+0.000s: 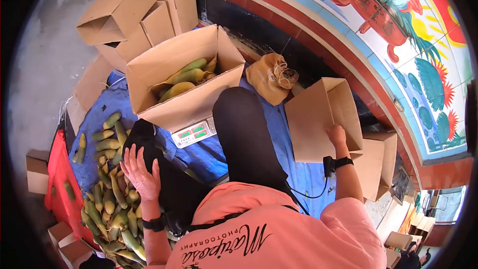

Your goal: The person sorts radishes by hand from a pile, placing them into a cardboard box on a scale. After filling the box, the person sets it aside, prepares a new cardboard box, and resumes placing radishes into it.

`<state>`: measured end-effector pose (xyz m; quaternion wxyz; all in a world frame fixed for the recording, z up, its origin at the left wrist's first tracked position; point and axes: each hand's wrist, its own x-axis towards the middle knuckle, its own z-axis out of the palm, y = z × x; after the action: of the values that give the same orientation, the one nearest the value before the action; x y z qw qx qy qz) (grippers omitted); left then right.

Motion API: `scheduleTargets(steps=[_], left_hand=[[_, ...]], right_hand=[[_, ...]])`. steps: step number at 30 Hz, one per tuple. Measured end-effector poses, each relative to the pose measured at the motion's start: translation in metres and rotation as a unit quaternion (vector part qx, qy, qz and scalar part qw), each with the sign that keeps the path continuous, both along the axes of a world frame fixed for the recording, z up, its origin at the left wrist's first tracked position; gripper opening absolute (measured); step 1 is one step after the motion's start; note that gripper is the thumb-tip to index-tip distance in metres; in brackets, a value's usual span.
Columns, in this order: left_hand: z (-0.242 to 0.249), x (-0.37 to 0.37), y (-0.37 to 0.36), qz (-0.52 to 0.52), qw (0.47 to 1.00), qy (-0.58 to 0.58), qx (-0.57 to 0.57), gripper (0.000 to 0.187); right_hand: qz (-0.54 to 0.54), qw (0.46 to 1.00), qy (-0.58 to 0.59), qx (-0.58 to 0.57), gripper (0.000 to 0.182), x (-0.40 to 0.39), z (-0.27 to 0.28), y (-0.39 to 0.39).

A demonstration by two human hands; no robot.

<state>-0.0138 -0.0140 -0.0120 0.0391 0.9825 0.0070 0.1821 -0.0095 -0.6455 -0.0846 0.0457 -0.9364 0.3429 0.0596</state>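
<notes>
A blue tarp (201, 158) spread on the grey floor (50, 35) carries heaped, oblong green-yellow fruits (109, 200) and a digital scale (188, 139).

Bright, diffuse light, fairly even; soft shadows. Heavy fisheye: tiled mural (371, 15) bows along upper right, black vignette at corners. Washed-out patch (452, 203), far lower right. Dark trousers (241, 132) lose detail. Left hand (142, 175) free of obvious blur. Scale display (199, 129) glows, digits too small to read.
</notes>
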Motion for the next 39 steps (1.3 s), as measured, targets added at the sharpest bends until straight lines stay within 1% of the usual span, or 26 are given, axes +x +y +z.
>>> scheduleTargets(steps=[2,3,5,7,9,11,12,13,14,15,16,18,20,22,24,25,26,27,28,30,31,33,34,36,37,39], left_hand=[[0.0,0.001,-0.001,0.001,1.0,-0.002,0.001,0.047],[0.001,0.0,-0.002,-0.002,1.0,0.0,-0.001,0.047],[0.005,0.001,-0.002,0.001,1.0,0.003,-0.019,0.045],[0.006,0.003,-0.001,0.0,1.0,0.002,-0.031,0.045],[0.01,0.005,-0.003,0.0,0.999,0.006,-0.036,0.046],[0.009,0.01,0.0,-0.004,0.999,0.0,-0.032,0.047],[0.01,0.013,-0.001,-0.005,0.999,-0.009,-0.036,0.046],[0.01,0.016,-0.001,-0.005,0.999,-0.011,-0.035,0.046],[0.01,0.019,-0.002,0.003,0.999,-0.005,-0.038,0.046],[0.01,0.022,-0.002,0.012,0.999,0.001,-0.04,0.045],[0.01,0.023,-0.003,0.014,0.999,-0.005,-0.04,0.044],[0.01,0.022,-0.004,0.01,0.999,-0.009,-0.04,0.043],[0.01,0.02,-0.004,0.012,0.999,-0.016,-0.032,0.041],[0.011,0.02,-0.003,0.016,0.999,-0.013,-0.036,0.041],[0.011,0.02,-0.003,0.018,0.999,-0.011,-0.041,0.039],[0.011,0.02,-0.003,0.021,0.999,-0.014,-0.04,0.039],[0.013,0.02,-0.003,0.019,0.999,-0.008,-0.041,0.038],[0.014,0.021,-0.004,0.017,0.999,-0.003,-0.043,0.037],[0.014,0.022,-0.004,0.018,0.998,-0.01,-0.054,0.037],[0.015,0.024,-0.004,0.022,0.998,-0.003,-0.057,0.037],[0.017,0.025,-0.004,0.025,0.998,0.005,-0.061,0.036],[0.019,0.027,-0.005,0.032,0.997,0.002,-0.063,0.035],[0.02,0.028,-0.005,0.033,0.997,0.007,-0.071,0.035],[0.02,0.029,-0.004,0.037,0.996,0.014,-0.081,0.034],[0.021,0.031,-0.003,0.04,0.996,0.015,-0.079,0.034],[0.023,0.033,-0.003,0.043,0.995,0.027,-0.086,0.034]], right_hand=[[0.062,0.995,-0.054,0.064,0.042,0.002,0.001,0.002],[0.07,0.994,-0.057,0.067,0.042,-0.001,0.001,-0.001],[0.081,0.994,-0.078,0.017,0.038,-0.005,-0.004,0.002],[0.091,0.989,-0.119,0.0,0.034,-0.015,0.014,0.018],[0.091,0.969,-0.201,0.108,0.029,-0.025,0.044,0.038],[0.082,0.952,-0.262,0.139,0.024,-0.025,0.078,0.059],[0.038,0.936,-0.269,0.224,0.021,-0.022,0.098,0.067],[0.038,0.935,-0.27,0.225,0.021,-0.016,0.117,0.076],[0.069,0.912,-0.321,0.245,0.02,-0.007,0.136,0.088],[0.099,0.885,-0.37,0.263,0.019,0.005,0.149,0.099],[0.097,0.885,-0.372,0.262,0.019,0.018,0.158,0.109],[0.153,0.846,-0.433,0.27,0.02,0.05,0.172,0.125],[0.189,0.833,-0.459,0.246,0.022,0.089,0.172,0.133],[0.225,0.803,-0.488,0.258,0.02,0.131,0.183,0.155],[0.299,0.739,-0.551,0.246,0.02,0.183,0.179,0.171],[0.316,0.718,-0.559,0.267,0.021,0.211,0.175,0.177],[0.338,0.709,-0.553,0.279,0.023,0.232,0.183,0.191],[0.363,0.703,-0.553,0.261,0.024,0.257,0.185,0.201],[0.359,0.687,-0.559,0.295,0.025,0.286,0.176,0.209],[0.392,0.711,-0.527,0.252,0.027,0.328,0.174,0.227],[0.394,0.708,-0.527,0.255,0.027,0.351,0.165,0.232],[0.441,0.735,-0.479,0.188,0.027,0.388,0.147,0.246],[0.443,0.734,-0.478,0.191,0.027,0.398,0.142,0.251],[0.461,0.78,-0.4,0.135,0.028,0.417,0.133,0.262],[0.463,0.779,-0.4,0.138,0.028,0.425,0.128,0.265],[0.479,0.806,-0.305,0.163,0.027,0.438,0.113,0.266]])
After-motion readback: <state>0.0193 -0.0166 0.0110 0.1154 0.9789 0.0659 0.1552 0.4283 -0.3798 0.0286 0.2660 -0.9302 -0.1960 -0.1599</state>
